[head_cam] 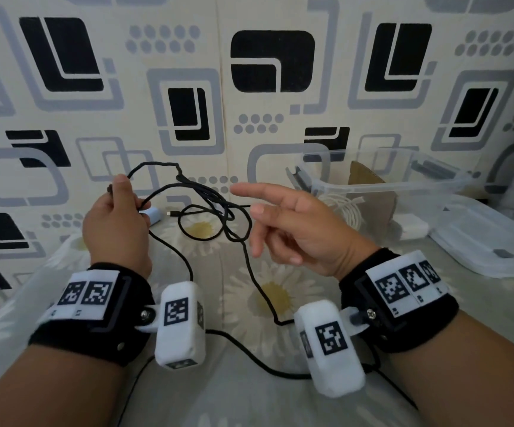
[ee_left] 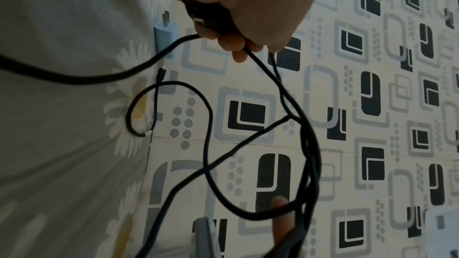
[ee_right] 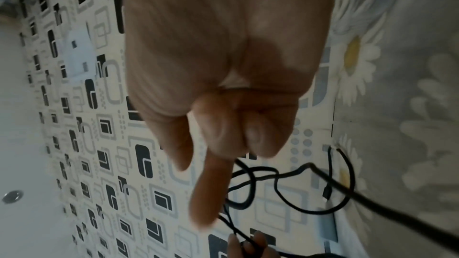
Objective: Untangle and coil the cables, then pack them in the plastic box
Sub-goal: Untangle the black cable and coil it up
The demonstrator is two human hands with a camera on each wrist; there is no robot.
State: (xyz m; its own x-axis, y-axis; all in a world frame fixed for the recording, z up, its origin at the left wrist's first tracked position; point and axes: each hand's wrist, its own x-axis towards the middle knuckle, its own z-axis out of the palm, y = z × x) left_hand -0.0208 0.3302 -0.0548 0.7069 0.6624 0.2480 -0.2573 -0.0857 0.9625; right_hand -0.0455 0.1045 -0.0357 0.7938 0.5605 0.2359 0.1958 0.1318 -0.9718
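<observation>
Black cable held up in tangled loops over a daisy-print bedsheet [head_cam: 249,396].
Left hand [head_cam: 117,223] grips the thin black cable [head_cam: 215,208] in curled fingers, loops hanging rightward; right hand [head_cam: 295,229] hangs beside them, forefinger extended, holding nothing; clear plastic box [head_cam: 381,180] stands at far right with a coiled white cable [head_cam: 346,211] inside.

Tangled cable [head_cam: 212,211] centre, on bed sheet [head_cam: 249,396], hanging from left hand [head_cam: 117,223]. Right hand [head_cam: 295,229] just right of tangle. Plastic box [head_cam: 385,180] behind-right, coiled cable [head_cam: 346,211] inside. Lid [head_cam: 489,238] right of box. Charger [head_cam: 154,215] behind left hand.
</observation>
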